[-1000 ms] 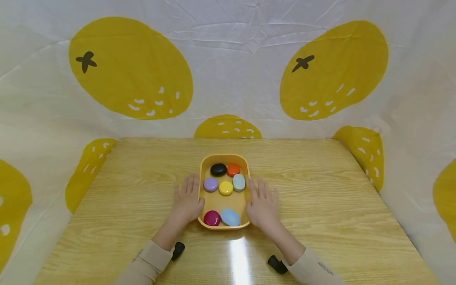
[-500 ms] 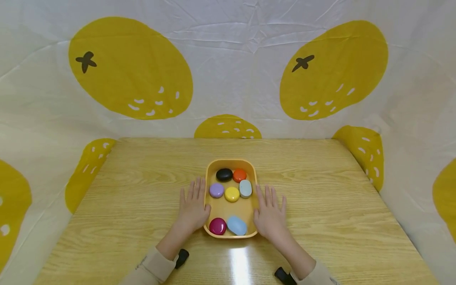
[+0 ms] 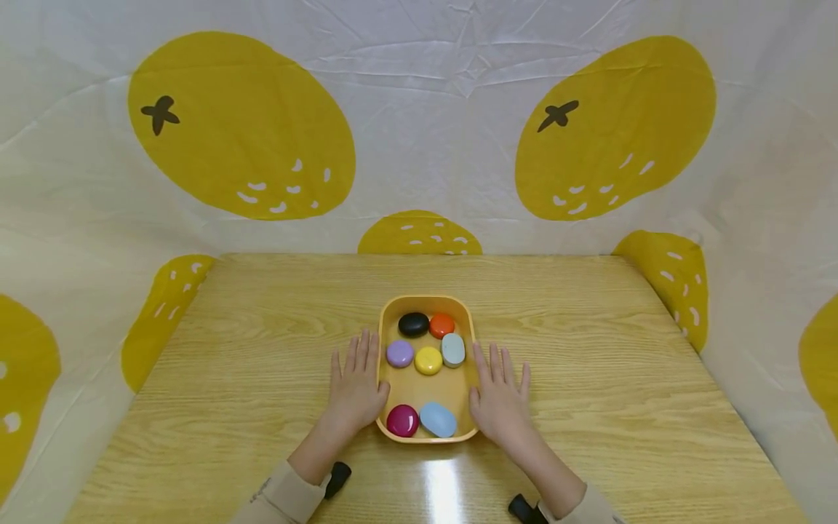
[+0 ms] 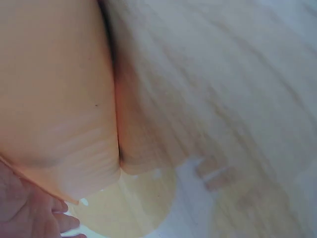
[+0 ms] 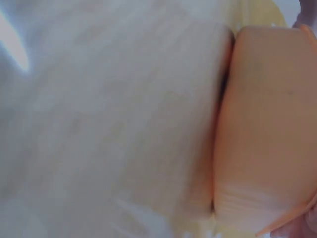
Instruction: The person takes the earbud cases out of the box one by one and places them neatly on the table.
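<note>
An orange-yellow tray with rounded corners sits on the table between both hands. My left hand lies along its left side, fingers straight, thumb tip at the rim. Along the right side my right hand does likewise. In the tray are smooth pebble-like pieces: black, orange-red, purple, yellow and grey towards the far end. A magenta piece and a light blue piece lie at the near end. Both wrist views show the tray's outer wall close up.
The wooden table extends all round the tray, with a bright reflection in front. A white cloth printed with big yellow fruit hangs behind and at both sides. Black wrist devices show by the sleeves.
The tray has slid right and nearer to me, with both hands moving along at its sides. Most of that happened in the first half second. The pieces keep about the same layout.
</note>
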Available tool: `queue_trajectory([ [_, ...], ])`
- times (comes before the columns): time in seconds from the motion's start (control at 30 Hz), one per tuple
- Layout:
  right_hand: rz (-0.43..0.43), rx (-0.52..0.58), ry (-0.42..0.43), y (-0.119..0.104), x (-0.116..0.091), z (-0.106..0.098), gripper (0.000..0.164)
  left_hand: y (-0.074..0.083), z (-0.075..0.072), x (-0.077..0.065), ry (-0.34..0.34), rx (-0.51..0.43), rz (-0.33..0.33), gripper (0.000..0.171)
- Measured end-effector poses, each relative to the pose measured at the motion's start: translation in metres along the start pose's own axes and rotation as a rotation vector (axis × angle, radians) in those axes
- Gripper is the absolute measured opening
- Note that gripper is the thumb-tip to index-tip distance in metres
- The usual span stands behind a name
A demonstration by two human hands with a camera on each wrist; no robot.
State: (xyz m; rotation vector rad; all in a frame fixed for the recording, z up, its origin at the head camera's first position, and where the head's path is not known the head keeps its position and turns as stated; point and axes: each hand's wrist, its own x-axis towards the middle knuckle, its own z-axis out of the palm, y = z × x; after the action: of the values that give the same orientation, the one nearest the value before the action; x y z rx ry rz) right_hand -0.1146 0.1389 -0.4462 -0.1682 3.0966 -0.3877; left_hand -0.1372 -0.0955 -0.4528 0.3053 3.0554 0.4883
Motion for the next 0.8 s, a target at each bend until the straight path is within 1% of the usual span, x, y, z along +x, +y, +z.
queue_trajectory([
  [0.17, -0.006, 0.032, -0.055, 0.002, 0.008, -0.006, 0.07, 0.0, -0.004, 0.002, 0.009, 0.048, 0.027, 0.075],
  [0.27, -0.003, 0.032, -0.077, 0.004, 0.016, -0.008, 0.072, 0.001, -0.006, 0.004, -0.006, 0.058, 0.017, 0.077],
  [0.37, -0.001, 0.043, -0.083, 0.005, 0.024, -0.009, 0.073, 0.001, -0.008, 0.007, -0.018, 0.042, -0.008, 0.079],
  [0.5, 0.012, 0.064, -0.093, 0.005, 0.032, -0.006, 0.075, 0.001, -0.007, 0.01, -0.025, 0.026, -0.029, 0.078],
  [0.7, 0.031, 0.07, -0.089, 0.004, 0.035, -0.002, 0.075, 0.004, -0.005, 0.01, -0.029, 0.02, -0.031, 0.075],
  [0.8, 0.032, 0.065, -0.088, 0.003, 0.035, -0.002, 0.075, 0.004, -0.006, 0.008, -0.025, 0.033, -0.035, 0.075],
])
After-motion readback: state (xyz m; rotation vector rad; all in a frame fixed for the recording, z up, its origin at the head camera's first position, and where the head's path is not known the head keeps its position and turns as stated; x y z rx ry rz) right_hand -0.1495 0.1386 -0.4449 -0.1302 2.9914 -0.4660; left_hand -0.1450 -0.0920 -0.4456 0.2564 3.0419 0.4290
